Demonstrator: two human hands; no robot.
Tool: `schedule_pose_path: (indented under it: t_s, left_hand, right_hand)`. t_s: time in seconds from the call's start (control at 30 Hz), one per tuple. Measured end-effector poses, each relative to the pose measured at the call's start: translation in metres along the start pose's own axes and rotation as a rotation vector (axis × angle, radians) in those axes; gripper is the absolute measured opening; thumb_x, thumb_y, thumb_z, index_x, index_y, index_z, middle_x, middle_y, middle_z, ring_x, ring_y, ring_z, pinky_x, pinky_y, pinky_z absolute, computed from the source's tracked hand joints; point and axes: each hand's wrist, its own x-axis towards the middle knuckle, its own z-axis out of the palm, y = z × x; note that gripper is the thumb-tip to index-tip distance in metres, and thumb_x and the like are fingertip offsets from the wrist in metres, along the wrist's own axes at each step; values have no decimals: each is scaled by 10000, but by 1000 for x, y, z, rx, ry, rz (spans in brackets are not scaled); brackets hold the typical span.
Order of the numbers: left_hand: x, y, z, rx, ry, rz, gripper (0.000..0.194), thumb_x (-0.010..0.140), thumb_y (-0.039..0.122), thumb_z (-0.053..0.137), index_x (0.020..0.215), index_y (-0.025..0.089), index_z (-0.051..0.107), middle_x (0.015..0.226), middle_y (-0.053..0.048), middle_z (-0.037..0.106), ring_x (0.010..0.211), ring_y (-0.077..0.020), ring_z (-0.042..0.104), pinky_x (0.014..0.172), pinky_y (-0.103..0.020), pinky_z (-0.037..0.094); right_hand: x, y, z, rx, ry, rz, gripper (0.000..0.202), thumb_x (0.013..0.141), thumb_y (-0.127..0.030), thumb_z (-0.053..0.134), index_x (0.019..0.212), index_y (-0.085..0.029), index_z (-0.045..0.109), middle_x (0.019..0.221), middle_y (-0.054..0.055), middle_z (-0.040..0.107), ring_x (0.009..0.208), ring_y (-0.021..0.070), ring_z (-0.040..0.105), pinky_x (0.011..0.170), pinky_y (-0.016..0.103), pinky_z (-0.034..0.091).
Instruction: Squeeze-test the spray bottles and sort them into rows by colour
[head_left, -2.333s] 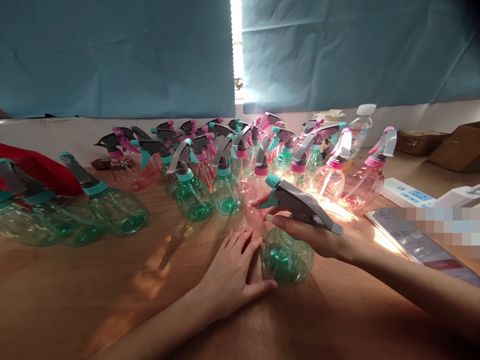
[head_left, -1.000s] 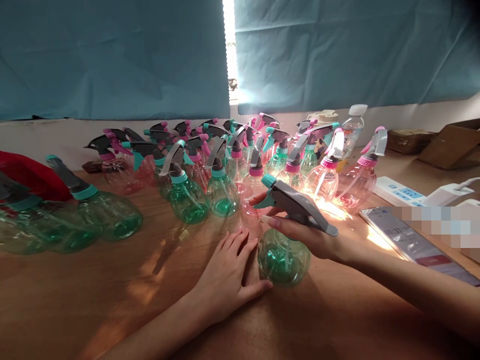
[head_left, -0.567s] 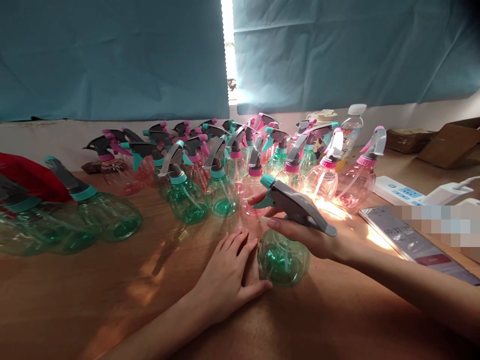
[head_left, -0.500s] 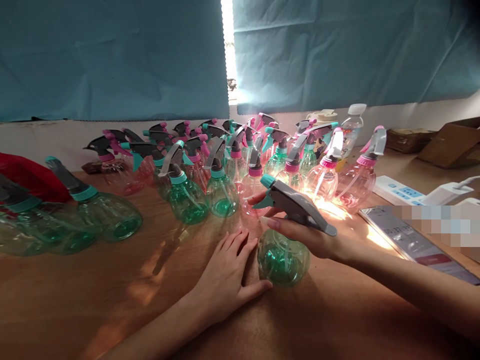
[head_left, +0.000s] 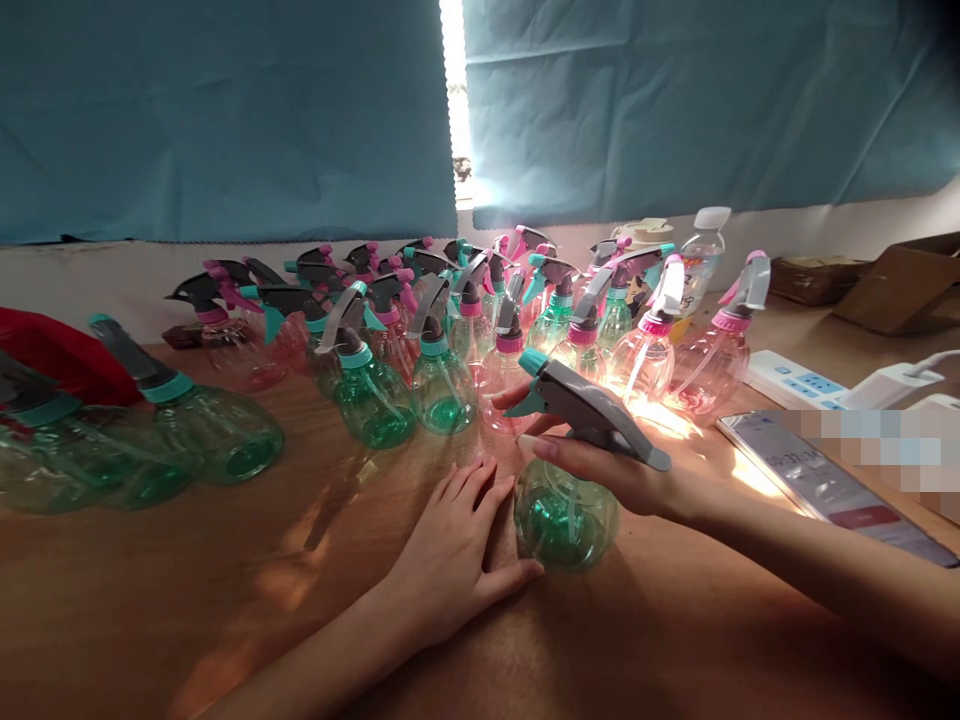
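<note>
A green spray bottle (head_left: 566, 515) with a grey and teal trigger head stands on the wooden table (head_left: 375, 610) in front of me. My right hand (head_left: 607, 465) is wrapped round its neck just under the head, the fingers reaching toward the teal trigger. Flat on the table left of that bottle lies my left hand (head_left: 457, 550), fingers spread and holding nothing, its thumb tip close to the bottle's base. Behind my hands stand several more spray bottles, among them a green one (head_left: 442, 390) and a pink one (head_left: 641, 365).
More green spray bottles (head_left: 225, 430) and a red cloth or bag (head_left: 67, 350) are at the left. To the right lie a phone (head_left: 832, 490), a white power strip (head_left: 799, 380) and a cardboard box (head_left: 900, 285). A clear bottle (head_left: 701, 260) stands at the back.
</note>
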Motion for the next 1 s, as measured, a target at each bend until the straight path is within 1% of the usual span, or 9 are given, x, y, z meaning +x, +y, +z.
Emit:
schedule_pose_path:
  t_s: [0.1,0.2,0.27,0.4,0.53,0.7,0.87,1.0]
  left_hand:
    - [0,0,0,18,-12,2,733,834,601,609,1351,102,464,1427,-205,441,1328,-387,364,1082,-573,300]
    - [0,0,-1,27,-19,0,731,835,605,603,1344,97,469,1425,-212,439,1325,-396,365,1078,-585,300]
    - [0,0,-2,29,-21,-3,729,837,611,596,1338,96,473,1419,-215,444,1321,-399,368,1073,-590,304]
    - [1,1,-3,22,-16,1,717,834,606,603,1331,105,478,1411,-207,455,1321,-395,372,1078,-587,300]
    - [1,1,-2,4,-10,-3,719,828,597,618,1344,120,466,1421,-198,451,1325,-388,372,1079,-578,305]
    - [0,0,0,-3,-2,9,741,829,615,602,1344,101,462,1428,-215,437,1329,-384,364,1083,-580,292]
    - [-1,-1,1,6,3,9,738,836,617,593,1353,109,454,1439,-209,428,1337,-380,356,1090,-574,282]
    - [-1,-1,2,-1,19,11,729,834,617,593,1351,122,455,1437,-202,432,1329,-382,366,1082,-585,290]
  right_hand:
    - [0,-3,0,-16,7,-1,263,788,-276,610,1036,-196,577,955,57,613,764,171,629,690,328,536]
    - [1,-5,-1,-21,-5,25,251,787,-275,598,1028,-210,574,828,29,610,731,173,621,647,316,528]
    - [1,-6,-1,-21,-11,32,247,787,-273,595,1027,-218,573,793,19,606,721,172,618,635,310,525]
    - [1,-6,-1,-12,0,15,257,786,-265,603,1036,-210,575,912,45,616,754,168,626,666,312,535]
    - [0,-3,0,9,-1,24,254,798,-253,616,1049,-230,587,963,45,634,776,166,637,694,318,552]
    - [-4,9,-2,9,-12,25,322,832,-336,646,1144,-281,583,1004,35,661,896,196,663,731,328,570]
    - [-5,11,-3,-2,-12,22,344,840,-373,645,1163,-279,575,943,26,678,912,200,666,753,333,569]
    - [-5,8,-3,0,-16,26,330,841,-338,640,1156,-262,575,914,22,678,889,193,668,737,321,568]
